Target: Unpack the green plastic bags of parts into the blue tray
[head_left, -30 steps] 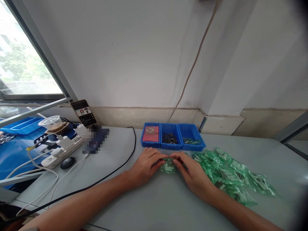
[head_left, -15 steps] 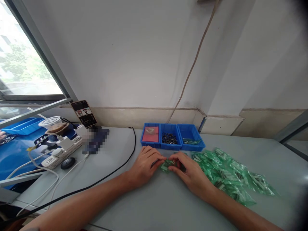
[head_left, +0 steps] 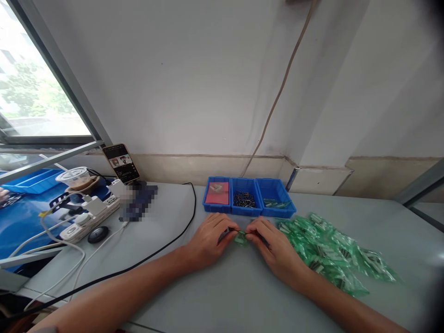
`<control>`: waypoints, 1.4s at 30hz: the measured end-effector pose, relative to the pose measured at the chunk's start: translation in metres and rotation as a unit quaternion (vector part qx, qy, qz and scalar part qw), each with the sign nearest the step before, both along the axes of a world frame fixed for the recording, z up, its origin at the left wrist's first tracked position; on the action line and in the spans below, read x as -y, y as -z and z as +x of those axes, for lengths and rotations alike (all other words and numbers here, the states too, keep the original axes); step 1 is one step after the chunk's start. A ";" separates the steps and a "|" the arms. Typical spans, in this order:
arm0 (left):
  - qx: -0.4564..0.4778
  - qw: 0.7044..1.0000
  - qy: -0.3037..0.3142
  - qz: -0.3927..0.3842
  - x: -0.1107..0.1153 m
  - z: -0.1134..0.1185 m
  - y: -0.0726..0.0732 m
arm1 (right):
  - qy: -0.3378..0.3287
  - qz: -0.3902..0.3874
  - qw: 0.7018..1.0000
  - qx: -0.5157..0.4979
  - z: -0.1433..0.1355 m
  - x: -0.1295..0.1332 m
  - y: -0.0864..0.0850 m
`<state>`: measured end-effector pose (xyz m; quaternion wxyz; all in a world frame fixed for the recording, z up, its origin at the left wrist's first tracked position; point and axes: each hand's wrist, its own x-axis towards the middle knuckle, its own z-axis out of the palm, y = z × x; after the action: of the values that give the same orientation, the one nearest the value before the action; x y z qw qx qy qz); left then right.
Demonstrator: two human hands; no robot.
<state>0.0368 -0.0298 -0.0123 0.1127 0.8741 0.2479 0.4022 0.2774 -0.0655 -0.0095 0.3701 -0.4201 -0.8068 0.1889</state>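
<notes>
Between my two hands is a small green plastic bag (head_left: 240, 239), held low over the grey table. My left hand (head_left: 212, 236) pinches its left upper edge between thumb and fingers. Its right upper edge is pinched by my right hand (head_left: 272, 243). What the bag holds is too small to make out. Just beyond my hands stand three blue bins: one with a red sheet (head_left: 217, 196) and a small clear bag on it, one with dark metal screws (head_left: 244, 200), one with a few thin greenish pieces (head_left: 275, 203).
A pile of filled green bags (head_left: 326, 249) lies right of my right hand. A black cable (head_left: 163, 247) crosses the table on the left. Further left are a power strip (head_left: 93, 217), a black mouse (head_left: 98, 235), a propped phone (head_left: 121, 163) and a lidded cup (head_left: 74, 178).
My right fingers have shifted from across the bag to its right upper edge, so more of the bag shows between my hands. My left hand has barely moved.
</notes>
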 end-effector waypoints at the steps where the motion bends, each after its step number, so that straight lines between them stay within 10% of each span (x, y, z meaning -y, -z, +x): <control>1: -0.005 1.000 0.002 -0.005 0.000 0.000 0.000 | -0.002 -0.001 1.000 -0.001 0.000 0.001 -0.001; 12: -0.050 0.997 0.054 -0.037 0.002 -0.002 -0.006 | 0.060 -0.111 0.986 -0.106 0.001 0.001 -0.003; 42: 0.004 0.999 0.047 -0.002 0.001 -0.003 -0.004 | -0.008 -0.048 0.998 -0.036 -0.001 0.003 -0.013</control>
<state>0.0341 -0.0310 -0.0085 0.1343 0.8832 0.2065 0.3991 0.2761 -0.0686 0.0031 0.3765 -0.4239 -0.7863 0.2457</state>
